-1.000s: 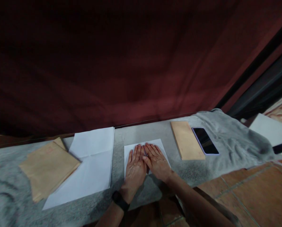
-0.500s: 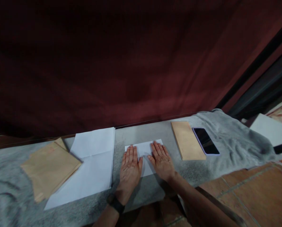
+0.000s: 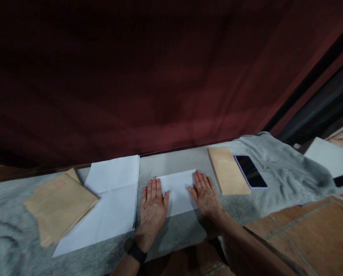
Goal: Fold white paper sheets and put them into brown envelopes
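Note:
A white sheet of paper (image 3: 178, 191), smaller than the sheets to its left, lies flat in front of me. My left hand (image 3: 153, 209) rests palm down over its left edge, fingers stretched forward and thumb apart. Over the right edge lies my right hand (image 3: 206, 195), also flat with the fingers extended. Neither hand grips anything. Parts of both side edges are hidden beneath the hands. A dark watch (image 3: 135, 250) is on my left wrist.
Left of my hands are larger white sheets (image 3: 116, 207) with fold creases, partly covered by brown envelopes (image 3: 62, 203). On the right are a stack of brown envelopes (image 3: 229, 170) and a phone (image 3: 250, 171). Grey cloth (image 3: 289, 172) covers the surface; a dark red curtain (image 3: 171, 76) hangs behind.
Both hands have slid apart across the white paper, the left one leftward and the right one rightward, from nearer the middle out to its side edges.

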The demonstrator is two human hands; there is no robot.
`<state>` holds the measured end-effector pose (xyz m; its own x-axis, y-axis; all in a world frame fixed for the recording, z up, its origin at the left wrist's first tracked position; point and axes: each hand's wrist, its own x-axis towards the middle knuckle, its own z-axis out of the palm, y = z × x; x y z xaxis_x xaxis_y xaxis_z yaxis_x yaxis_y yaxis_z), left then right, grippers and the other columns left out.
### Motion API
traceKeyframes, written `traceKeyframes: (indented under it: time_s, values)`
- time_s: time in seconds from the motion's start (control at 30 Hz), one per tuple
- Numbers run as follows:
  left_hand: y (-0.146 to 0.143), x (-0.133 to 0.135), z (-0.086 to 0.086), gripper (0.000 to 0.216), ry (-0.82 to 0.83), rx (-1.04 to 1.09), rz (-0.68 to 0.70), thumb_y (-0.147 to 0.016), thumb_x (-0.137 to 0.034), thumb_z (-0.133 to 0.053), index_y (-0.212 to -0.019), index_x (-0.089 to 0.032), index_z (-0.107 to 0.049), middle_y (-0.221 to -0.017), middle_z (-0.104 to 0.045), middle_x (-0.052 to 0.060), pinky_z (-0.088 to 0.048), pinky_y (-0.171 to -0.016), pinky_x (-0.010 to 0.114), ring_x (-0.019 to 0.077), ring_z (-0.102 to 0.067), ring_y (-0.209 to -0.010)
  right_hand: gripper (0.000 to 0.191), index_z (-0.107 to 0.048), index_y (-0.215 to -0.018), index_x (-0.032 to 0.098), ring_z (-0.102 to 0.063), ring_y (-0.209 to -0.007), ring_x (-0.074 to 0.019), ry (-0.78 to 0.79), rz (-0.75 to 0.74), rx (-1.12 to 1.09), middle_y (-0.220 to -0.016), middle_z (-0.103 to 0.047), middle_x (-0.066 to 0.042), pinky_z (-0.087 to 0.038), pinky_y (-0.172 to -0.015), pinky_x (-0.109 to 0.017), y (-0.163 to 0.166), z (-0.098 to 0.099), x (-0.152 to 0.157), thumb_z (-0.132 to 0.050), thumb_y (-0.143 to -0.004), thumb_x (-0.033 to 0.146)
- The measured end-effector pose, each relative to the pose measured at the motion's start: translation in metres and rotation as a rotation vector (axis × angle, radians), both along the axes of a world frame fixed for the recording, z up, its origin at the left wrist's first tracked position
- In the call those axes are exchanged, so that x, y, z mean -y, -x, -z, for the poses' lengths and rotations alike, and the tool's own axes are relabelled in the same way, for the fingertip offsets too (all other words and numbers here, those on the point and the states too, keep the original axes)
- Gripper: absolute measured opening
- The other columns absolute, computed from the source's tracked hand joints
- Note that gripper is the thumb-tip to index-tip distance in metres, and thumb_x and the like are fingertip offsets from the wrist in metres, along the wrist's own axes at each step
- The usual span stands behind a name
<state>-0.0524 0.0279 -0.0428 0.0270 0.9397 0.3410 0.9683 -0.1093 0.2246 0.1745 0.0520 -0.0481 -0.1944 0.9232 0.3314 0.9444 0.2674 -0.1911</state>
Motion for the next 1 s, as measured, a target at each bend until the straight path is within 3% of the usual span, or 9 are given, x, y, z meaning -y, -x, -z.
traceKeyframes:
  time_s: [0.2, 0.43, 0.63, 0.8, 1.0]
  values:
    - [-0.009, -0.002, -0.007, 0.059, -0.026, -0.014, -0.013, -0.102, -0.033, -0.037, -0.151, 0.0, -0.04, -0.156, -0.042, 0.027, -0.027, -0.122, 0.061, 0.0368, -0.032, -0.151, 0.063, -0.04, -0.154, 0.006, -0.042, -0.145, -0.0336, 0.022, 0.001, 0.028, -0.16, -0.04, -0.017, -0.028, -0.12, -0.051, -0.001, -0.001, 0.0, -0.033, -0.106, 0.046]
    - [-0.045, 0.0, -0.006, 0.058, -0.006, -0.008, 0.19, -0.102, -0.028, -0.037, -0.157, -0.011, -0.032, -0.161, -0.04, 0.016, -0.031, -0.124, 0.052, 0.0277, -0.033, -0.152, 0.059, -0.041, -0.154, 0.01, -0.04, -0.146, -0.0336, -0.007, 0.013, 0.022, -0.159, -0.042, -0.015, -0.029, -0.119, -0.052, -0.001, 0.001, -0.001, -0.036, -0.105, 0.043]
    - [-0.051, 0.0, 0.0, 0.058, 0.001, -0.06, 0.154, -0.101, -0.027, -0.037, -0.156, -0.009, -0.034, -0.16, -0.041, 0.018, -0.032, -0.123, 0.052, 0.0287, -0.034, -0.151, 0.059, -0.046, -0.15, 0.003, -0.04, -0.146, -0.0352, 0.007, 0.019, -0.014, -0.158, -0.042, -0.02, -0.029, -0.12, -0.054, 0.006, -0.01, -0.005, -0.037, -0.104, 0.04]
    - [-0.049, 0.0, 0.005, 0.062, -0.011, -0.082, 0.171, -0.097, -0.02, -0.039, -0.157, -0.01, -0.032, -0.159, -0.043, 0.018, -0.032, -0.122, 0.054, 0.0297, -0.033, -0.151, 0.058, -0.042, -0.153, 0.008, -0.031, -0.152, -0.0279, 0.045, -0.16, -0.076, -0.161, -0.038, -0.015, -0.03, -0.123, -0.048, 0.032, -0.023, -0.004, -0.029, -0.107, 0.04]
    - [-0.043, 0.002, 0.003, 0.067, 0.002, -0.094, 0.212, -0.093, -0.012, -0.038, -0.159, -0.013, -0.028, -0.16, -0.042, 0.016, -0.031, -0.124, 0.051, 0.0278, -0.035, -0.15, 0.053, -0.047, -0.151, 0.012, -0.038, -0.148, -0.0234, 0.077, -0.279, -0.105, -0.158, -0.045, -0.009, -0.027, -0.125, -0.045, 0.046, -0.019, 0.001, -0.028, -0.109, 0.038]
